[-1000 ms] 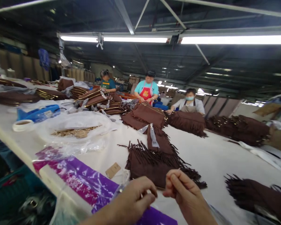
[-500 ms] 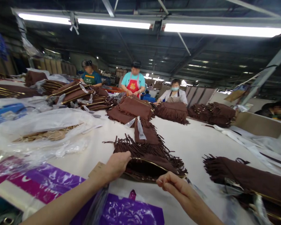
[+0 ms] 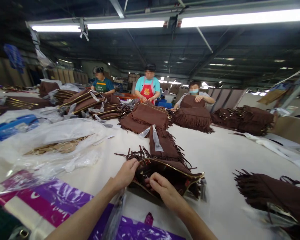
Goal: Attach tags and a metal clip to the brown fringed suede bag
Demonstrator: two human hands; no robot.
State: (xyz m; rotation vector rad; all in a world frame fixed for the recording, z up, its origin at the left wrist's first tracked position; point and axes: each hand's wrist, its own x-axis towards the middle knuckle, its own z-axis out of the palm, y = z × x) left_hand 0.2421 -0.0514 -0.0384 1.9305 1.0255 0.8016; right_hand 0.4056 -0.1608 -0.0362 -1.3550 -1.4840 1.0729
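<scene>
A brown fringed bag lies in front of me with its gold-zippered mouth spread wide, showing a dark inside. At the left end of that mouth, my left hand is closed on the rim. My right hand reaches over the near edge, its fingers curled together inside the opening; what they pinch, if anything, is hidden. Clear plastic wrap hangs at the bag's right end. Just behind it lies another brown fringed piece with a plastic-wrapped pull on top.
Brown bags are piled across the white table, with another bag at right. Clear plastic covers tan tags at left. Purple printed packaging lies near my left arm. Several co-workers stand at the far side.
My right hand has moved from the rim's right part leftward into the bag. The mouth now gapes wider. A far co-worker has raised a brown piece. The view has shifted slightly.
</scene>
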